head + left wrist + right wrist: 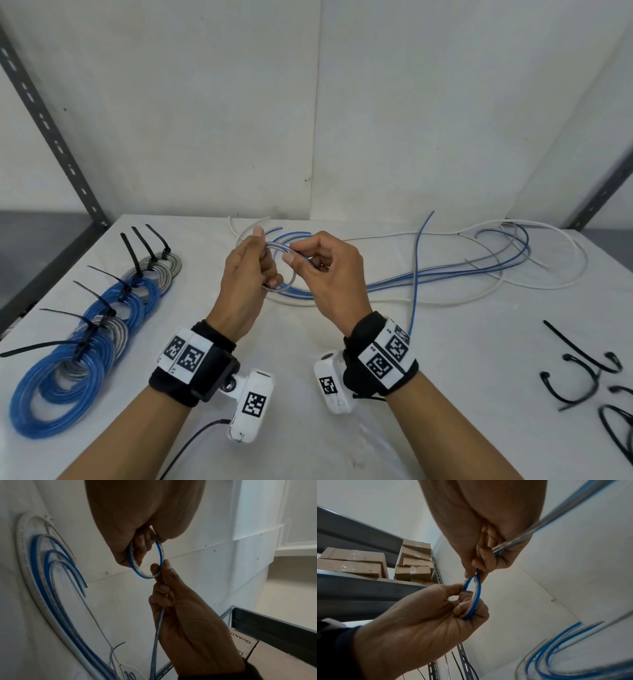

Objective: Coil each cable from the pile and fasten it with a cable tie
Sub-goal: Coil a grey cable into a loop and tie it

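Observation:
Above the table's middle, both hands work one blue-and-clear cable. Its end is wound into a small loop (275, 247) (160, 555) (478, 592). My left hand (265, 267) (137, 547) (462, 608) grips the loop's left side with curled fingers. My right hand (301, 257) (159, 572) (477, 572) pinches the loop's right side, and the cable's tail (416, 274) (157, 635) (556, 516) runs out past that wrist. The pile of loose blue, grey and white cables (496, 270) (51, 588) (547, 660) lies behind the hands, to the back right.
Several finished coils (61, 387) with black ties lie in a row down the left of the white table (308, 428). Loose black cable ties (579, 356) lie at the right. A grey shelf upright (51, 137) stands at the left; cardboard boxes (412, 561) sit on shelves.

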### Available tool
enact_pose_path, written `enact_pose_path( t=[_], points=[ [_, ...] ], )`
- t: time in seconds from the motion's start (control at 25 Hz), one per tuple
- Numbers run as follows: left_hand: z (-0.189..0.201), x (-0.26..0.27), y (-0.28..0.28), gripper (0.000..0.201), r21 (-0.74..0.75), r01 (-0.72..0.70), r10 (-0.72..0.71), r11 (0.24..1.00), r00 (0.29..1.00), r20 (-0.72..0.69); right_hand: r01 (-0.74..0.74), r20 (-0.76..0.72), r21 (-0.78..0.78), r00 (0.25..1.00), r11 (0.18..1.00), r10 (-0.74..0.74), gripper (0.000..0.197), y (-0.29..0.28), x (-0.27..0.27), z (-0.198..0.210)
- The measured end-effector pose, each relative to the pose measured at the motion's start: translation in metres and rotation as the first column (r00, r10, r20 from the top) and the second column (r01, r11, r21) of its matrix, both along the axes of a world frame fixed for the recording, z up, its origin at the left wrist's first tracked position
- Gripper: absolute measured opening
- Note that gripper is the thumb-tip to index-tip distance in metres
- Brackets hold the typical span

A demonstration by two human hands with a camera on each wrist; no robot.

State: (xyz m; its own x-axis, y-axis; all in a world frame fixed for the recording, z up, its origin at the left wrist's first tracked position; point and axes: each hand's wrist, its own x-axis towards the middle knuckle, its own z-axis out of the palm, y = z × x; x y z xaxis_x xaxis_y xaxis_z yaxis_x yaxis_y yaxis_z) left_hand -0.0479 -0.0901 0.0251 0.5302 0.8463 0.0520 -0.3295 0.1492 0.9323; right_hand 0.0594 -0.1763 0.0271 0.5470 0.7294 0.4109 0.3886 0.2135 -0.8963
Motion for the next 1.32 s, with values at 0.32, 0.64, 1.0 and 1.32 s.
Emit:
enact_pose_path(
  t=[0.32,0.64,1.0,1.32],
  points=[
    [-0.004,-0.011,0.011,0.043,0.12,0.311,-0.261,0.943,0.912,-0.316,-0.198,0.183,-0.165,0.956,0.966,0.228,0.003,-0.009,0.028,0.006],
    [0.001,-0.006,0.014,0.04,-0.072,0.062,-0.068,0.996,0.994,-0.089,-0.066,0.098,-0.054,0.993,0.996,0.071,0.004,0.0,0.014,-0.002],
    [0.002,-0.014,0.021,0.042,-0.025,0.286,-0.28,0.958,0.91,-0.307,-0.219,0.011,-0.14,0.975,0.966,0.223,0.009,-0.001,0.027,-0.003],
    [0.007,-0.034,0.025,0.028,0.324,0.583,-0.382,0.745,0.771,-0.51,-0.246,0.088,-0.243,0.958,0.938,0.274,0.015,-0.007,0.036,-0.002]
  ],
)
